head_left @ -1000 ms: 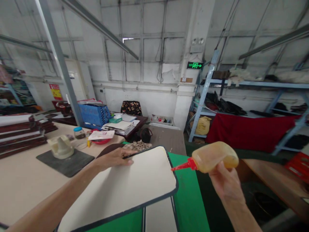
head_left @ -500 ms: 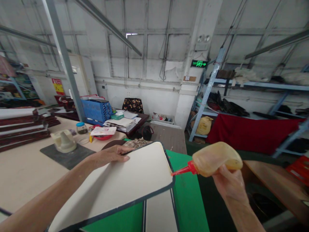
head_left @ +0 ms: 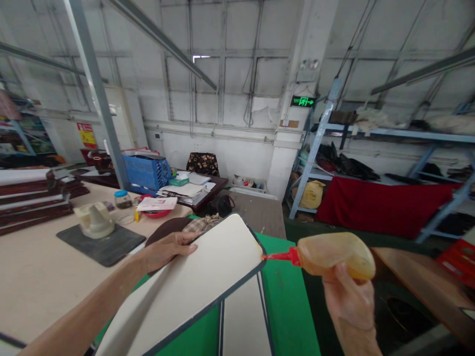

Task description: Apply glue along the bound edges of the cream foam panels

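My left hand (head_left: 172, 249) pinches the upper edge of a cream panel with a dark border (head_left: 200, 282), thumb on top and fingers beneath. The panel is tilted and its corner is rounded. In my right hand (head_left: 351, 296) lies a squeeze bottle (head_left: 336, 254) of amber liquid, probably glue, held nearly level. Its red nozzle (head_left: 278, 256) touches the panel's right corner, where a thin yellowish line shows along the border. Under the panel, a second cream piece with dark edges (head_left: 245, 321) rests on a green surface (head_left: 287, 282).
On the beige table (head_left: 33, 277) are a tape dispenser (head_left: 96, 220) on a dark mat (head_left: 115, 247), a blue-lidded jar (head_left: 122, 199) and a red bowl (head_left: 159, 213) with papers. A blue basket (head_left: 144, 174) stands behind. Stacked panels (head_left: 33, 198) lie left; a brown board (head_left: 419, 282) is right.
The panel has turned, its right corner rising slightly. My right hand has levelled the bottle, and the nozzle tip has followed the edge to the corner. My left hand keeps its grip.
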A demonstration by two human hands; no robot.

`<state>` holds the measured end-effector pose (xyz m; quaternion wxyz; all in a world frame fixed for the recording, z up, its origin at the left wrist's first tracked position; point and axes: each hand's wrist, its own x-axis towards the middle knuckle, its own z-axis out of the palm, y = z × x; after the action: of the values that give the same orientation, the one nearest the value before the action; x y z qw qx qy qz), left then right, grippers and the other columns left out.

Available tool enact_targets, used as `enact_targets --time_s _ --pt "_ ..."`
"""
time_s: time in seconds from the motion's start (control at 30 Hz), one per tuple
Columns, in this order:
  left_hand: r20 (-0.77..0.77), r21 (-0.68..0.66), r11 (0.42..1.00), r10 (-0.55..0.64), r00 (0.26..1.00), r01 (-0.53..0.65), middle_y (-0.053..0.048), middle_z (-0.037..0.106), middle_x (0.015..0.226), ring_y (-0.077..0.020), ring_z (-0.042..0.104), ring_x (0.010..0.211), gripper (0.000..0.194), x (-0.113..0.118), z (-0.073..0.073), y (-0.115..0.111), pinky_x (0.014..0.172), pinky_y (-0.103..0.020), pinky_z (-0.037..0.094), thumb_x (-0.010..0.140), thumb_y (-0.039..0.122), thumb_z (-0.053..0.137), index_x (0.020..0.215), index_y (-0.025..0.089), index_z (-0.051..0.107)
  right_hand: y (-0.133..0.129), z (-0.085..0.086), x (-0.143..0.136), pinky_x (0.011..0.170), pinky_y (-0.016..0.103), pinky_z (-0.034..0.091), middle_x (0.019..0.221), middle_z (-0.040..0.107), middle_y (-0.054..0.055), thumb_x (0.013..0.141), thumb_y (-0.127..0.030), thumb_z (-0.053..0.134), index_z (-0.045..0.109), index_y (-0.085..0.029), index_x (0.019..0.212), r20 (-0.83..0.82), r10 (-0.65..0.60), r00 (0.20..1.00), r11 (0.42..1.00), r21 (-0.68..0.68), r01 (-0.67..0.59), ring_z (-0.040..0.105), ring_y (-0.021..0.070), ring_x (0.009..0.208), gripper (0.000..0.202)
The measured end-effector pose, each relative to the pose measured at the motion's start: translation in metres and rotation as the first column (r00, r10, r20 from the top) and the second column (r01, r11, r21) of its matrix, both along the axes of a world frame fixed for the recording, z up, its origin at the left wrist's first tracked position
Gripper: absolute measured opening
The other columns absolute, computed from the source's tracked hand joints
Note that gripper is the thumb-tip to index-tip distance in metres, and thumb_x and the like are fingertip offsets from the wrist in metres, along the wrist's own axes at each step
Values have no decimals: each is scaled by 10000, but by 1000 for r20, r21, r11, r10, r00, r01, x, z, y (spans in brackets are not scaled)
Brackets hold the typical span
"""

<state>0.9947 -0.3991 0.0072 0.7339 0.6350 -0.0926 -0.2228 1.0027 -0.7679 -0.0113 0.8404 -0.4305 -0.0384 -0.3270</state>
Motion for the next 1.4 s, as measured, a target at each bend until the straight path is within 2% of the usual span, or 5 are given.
enact_targets --time_s 0.27,0.5,0.87,1.03,1.4 --pt "-26 -77 994 75 997 -77 -144 684 1094 -275 671 900 607 1 -18 -9 809 -373 503 754 296 697 1317 170 511 7 -7 -1 724 261 516 755 678 9 592 -296 828 658 -186 857 28 -59 998 998 -16 59 637 190 839 333" --pt "-53 -135 978 151 987 -157 -144 692 1080 -259 677 882 660 -3 -29 -18 799 -345 511 727 318 725 1326 155 501 10 -14 0 773 325 517 802 686 34 658 -312 788 648 -172 878 19 -99 995 991 -89 100 640 225 875 296" --pt "-68 -126 951 275 959 -281 -118 723 998 -226 688 808 675 -11 -23 -26 707 -291 524 699 323 751 1308 154 517 21 -11 -4 700 204 513 733 680 -6 573 -318 846 667 -184 801 -7 -38 999 999 -27 38 639 143 744 319" --pt "-66 -122 943 302 951 -308 -105 731 969 -220 688 792 675 -12 -24 -25 693 -283 520 692 333 754 1302 154 524 30 -9 -7 733 245 521 755 691 14 587 -310 830 666 -203 812 10 23 1000 999 -46 -23 651 182 805 299" --pt "-113 -173 894 399 910 -413 -81 743 870 -190 684 716 747 -11 -19 -30 680 -269 519 619 280 800 1287 107 513 42 -11 -22 691 243 530 739 688 -6 574 -286 831 672 -207 878 -60 119 991 993 -10 -120 651 181 788 352"
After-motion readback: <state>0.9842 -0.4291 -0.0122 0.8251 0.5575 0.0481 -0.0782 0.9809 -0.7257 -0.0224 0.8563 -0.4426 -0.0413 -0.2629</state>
